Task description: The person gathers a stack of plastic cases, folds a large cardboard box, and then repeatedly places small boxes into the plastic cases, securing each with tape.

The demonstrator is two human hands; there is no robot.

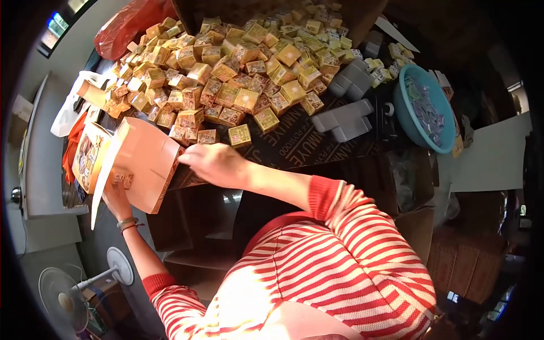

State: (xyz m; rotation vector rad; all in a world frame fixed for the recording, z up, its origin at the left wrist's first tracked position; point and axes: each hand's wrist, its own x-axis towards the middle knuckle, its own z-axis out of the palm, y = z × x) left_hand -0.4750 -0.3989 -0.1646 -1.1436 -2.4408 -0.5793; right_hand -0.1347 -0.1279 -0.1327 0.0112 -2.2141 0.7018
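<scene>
An open printed carton (150, 161) with raised flaps stands tilted at the left edge of the dark table. Inside its opening, my left hand (117, 195) is closed around a small printed box (123, 179). My right hand (218, 165) is at the carton's right edge, its fingers curled together; whether they grip the edge or something small cannot be made out. Just beyond my right hand lies a large heap of small yellow and orange boxes (246, 100), with one box (239, 135) at its near edge.
Clear plastic trays (345, 120) lie right of the heap. A blue basin (446, 127) holds small silvery packets. A red plastic bag (127, 31) is at the back left, white plastic (67, 116) at the left. A fan (65, 300) stands at the lower left.
</scene>
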